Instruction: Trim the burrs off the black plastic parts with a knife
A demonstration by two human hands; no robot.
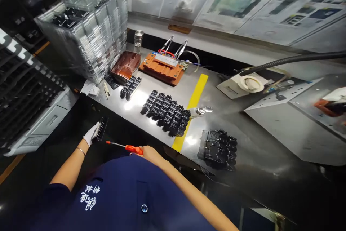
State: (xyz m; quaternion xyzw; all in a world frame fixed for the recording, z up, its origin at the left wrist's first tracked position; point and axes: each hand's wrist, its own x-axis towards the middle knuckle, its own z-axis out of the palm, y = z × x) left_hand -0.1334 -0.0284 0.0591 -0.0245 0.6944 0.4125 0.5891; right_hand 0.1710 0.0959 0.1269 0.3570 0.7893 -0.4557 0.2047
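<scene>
My left hand point(91, 134), in a white glove, grips a black ribbed plastic part point(100, 129) off the table's front edge. My right hand point(147, 152) is bare and closed around the orange handle of a screwdriver-like tool point(132, 149). Its thin metal shaft points left toward the part, and its orange tip is apart from it. On the metal table point(116, 103) in front of me, rows of black plastic parts point(170, 112) stand close together. A smaller group of black parts point(131, 87) sits to their left, and another cluster point(218, 148) lies at the right.
An orange-brown fixture point(163, 67) and a brown scoop-like bin point(126, 64) stand farther back. Stacked clear trays point(89, 32) rise at the left. Yellow tape point(198, 88) crosses the table near a small open container point(198, 111). A metal box point(297, 115) occupies the right.
</scene>
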